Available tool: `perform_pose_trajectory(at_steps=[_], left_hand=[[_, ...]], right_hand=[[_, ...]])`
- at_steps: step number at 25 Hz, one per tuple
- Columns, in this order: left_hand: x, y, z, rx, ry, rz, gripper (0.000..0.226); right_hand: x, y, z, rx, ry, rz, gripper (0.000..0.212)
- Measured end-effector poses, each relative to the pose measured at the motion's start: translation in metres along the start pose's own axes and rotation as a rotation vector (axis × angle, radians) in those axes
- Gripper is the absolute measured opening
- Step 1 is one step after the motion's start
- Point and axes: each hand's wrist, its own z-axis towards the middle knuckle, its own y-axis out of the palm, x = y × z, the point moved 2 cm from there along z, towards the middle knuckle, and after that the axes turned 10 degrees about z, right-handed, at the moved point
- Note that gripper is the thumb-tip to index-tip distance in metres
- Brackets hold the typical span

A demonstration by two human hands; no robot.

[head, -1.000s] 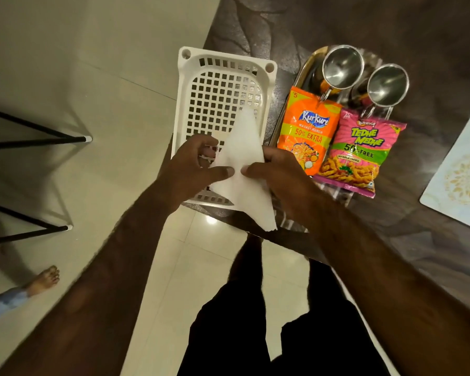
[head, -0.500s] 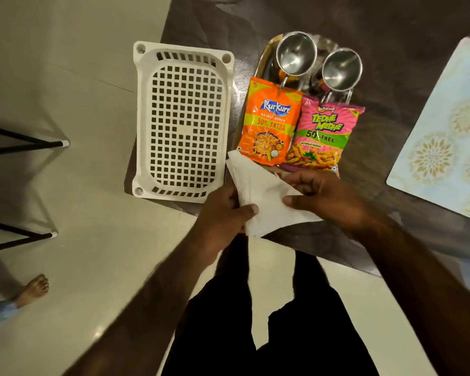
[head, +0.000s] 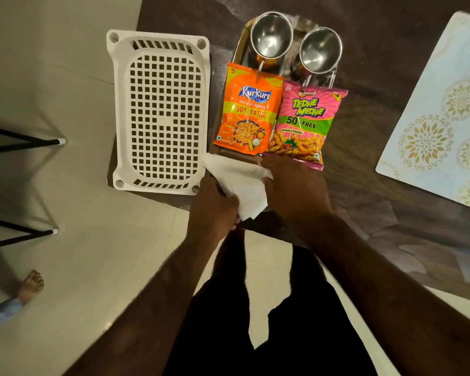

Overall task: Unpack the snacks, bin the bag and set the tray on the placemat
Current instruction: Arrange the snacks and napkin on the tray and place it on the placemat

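Note:
A folded white bag (head: 239,183) lies at the table's near edge, just below the tray. My left hand (head: 215,210) grips its lower corner. My right hand (head: 293,183) holds its right side, fingers over the fold. On the steel tray (head: 242,47) lie an orange Kurkure packet (head: 248,109) and a pink Tedhe Medhe packet (head: 303,123), with two steel cups (head: 272,36) at the tray's far end. A pale blue placemat (head: 440,118) with gold flower prints lies to the right.
A white slotted plastic basket (head: 160,109) sits on the dark table's left end, beside the tray. Left of the table are tiled floor, black metal legs (head: 25,142) and another person's bare foot (head: 30,286). My dark-clothed legs stand at the table's near edge.
The white bag came down from over the basket to the table's near edge and is folded smaller. Both hands moved right and toward me with it.

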Motion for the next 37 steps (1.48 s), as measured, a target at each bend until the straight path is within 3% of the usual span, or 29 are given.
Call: perform_pose_trajectory(at_steps=[8,11,21,24,27,29,33,37], left_hand=[[0.0,0.002,0.006,0.069,0.085,0.166,0.053],[0.001,0.005,0.004,0.048,0.121,0.222,0.059],[0.001,0.006,0.004,0.027,0.158,0.225,0.048],[-0.004,-0.007,-0.016,0.087,0.089,0.279,0.041],[-0.022,-0.024,-0.03,0.008,-0.159,-0.021,0.033],[-0.046,-0.069,-0.024,0.013,-0.326,-0.362,0.031],[-0.056,-0.091,-0.005,-0.006,-0.35,-0.568,0.038],[-0.054,-0.092,0.012,-0.028,-0.295,-0.57,0.033]], right_hand=[[-0.007,0.01,-0.003,0.103,-0.032,-0.245,0.033],[-0.006,0.007,-0.008,0.109,0.004,-0.216,0.038],[-0.002,0.012,-0.007,0.218,-0.111,-0.137,0.029],[-0.002,0.01,-0.012,0.216,-0.106,-0.051,0.027],[0.003,0.005,-0.013,0.222,-0.036,0.029,0.024],[-0.032,0.007,0.006,0.194,-0.149,0.123,0.023],[-0.073,-0.016,0.052,0.18,-0.265,0.046,0.03],[-0.129,-0.034,0.14,0.188,-0.396,-0.049,0.049]])
